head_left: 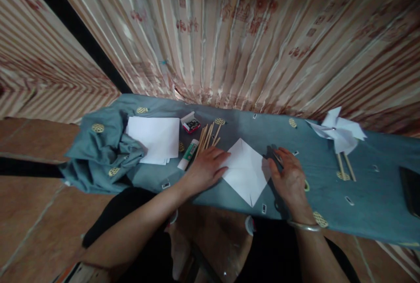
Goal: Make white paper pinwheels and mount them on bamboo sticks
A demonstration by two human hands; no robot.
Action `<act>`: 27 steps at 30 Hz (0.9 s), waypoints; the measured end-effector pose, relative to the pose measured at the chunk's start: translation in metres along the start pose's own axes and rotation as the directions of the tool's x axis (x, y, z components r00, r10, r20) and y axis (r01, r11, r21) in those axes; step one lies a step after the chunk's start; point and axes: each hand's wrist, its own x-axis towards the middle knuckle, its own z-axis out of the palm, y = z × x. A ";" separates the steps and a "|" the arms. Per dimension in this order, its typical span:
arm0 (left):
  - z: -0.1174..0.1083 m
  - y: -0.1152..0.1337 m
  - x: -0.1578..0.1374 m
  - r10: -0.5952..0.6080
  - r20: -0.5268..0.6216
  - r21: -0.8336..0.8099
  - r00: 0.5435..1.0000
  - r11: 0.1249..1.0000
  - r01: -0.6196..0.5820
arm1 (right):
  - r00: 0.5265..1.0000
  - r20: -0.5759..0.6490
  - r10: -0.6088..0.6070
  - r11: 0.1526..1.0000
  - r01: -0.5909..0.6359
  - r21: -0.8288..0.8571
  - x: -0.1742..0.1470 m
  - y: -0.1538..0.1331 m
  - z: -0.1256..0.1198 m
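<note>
A square white paper lies flat with one corner toward me. Faint creases cross it, and short lines, apparently slits, run in from its top and bottom corners. My left hand rests at its left edge, fingers stretched out and nothing gripped. At the right corner my right hand is closed round scissors. Their grey blade shows between thumb and fingers, and a green loop shows at the palm's outer side; the rest is hidden.
A green-and-white glue stick, several wooden sticks and a small open box lie left of the paper, beside a white paper stack. A white pinwheel lies right. Bunched cloth covers the left end; a curtain hangs behind.
</note>
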 end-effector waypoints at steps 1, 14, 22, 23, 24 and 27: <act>-0.011 -0.010 0.000 -0.054 -0.057 0.033 0.997 0.998 0.056 | 1.000 0.001 0.003 1.000 -0.003 0.012 0.001 -0.002 0.000; -0.050 -0.045 -0.028 -0.480 0.002 0.212 0.877 0.858 0.468 | 1.000 0.020 0.015 0.997 -0.016 0.076 0.009 -0.017 -0.002; -0.061 -0.036 -0.019 -0.643 -0.128 -0.553 0.755 0.678 0.485 | 0.988 0.081 0.132 0.933 -0.152 0.327 0.012 -0.045 -0.007; -0.057 -0.028 -0.016 -0.658 -0.083 -0.676 0.749 0.589 0.443 | 0.977 0.132 0.169 0.882 -0.210 0.422 0.011 -0.051 -0.006; -0.052 -0.019 -0.012 -0.662 -0.007 -0.775 0.749 0.477 0.415 | 0.958 0.209 0.197 0.805 -0.280 0.523 0.009 -0.057 -0.005; -0.030 0.010 0.001 -0.585 0.305 -0.890 0.751 0.106 0.443 | 0.889 0.432 0.152 0.486 -0.447 0.750 0.003 -0.074 -0.002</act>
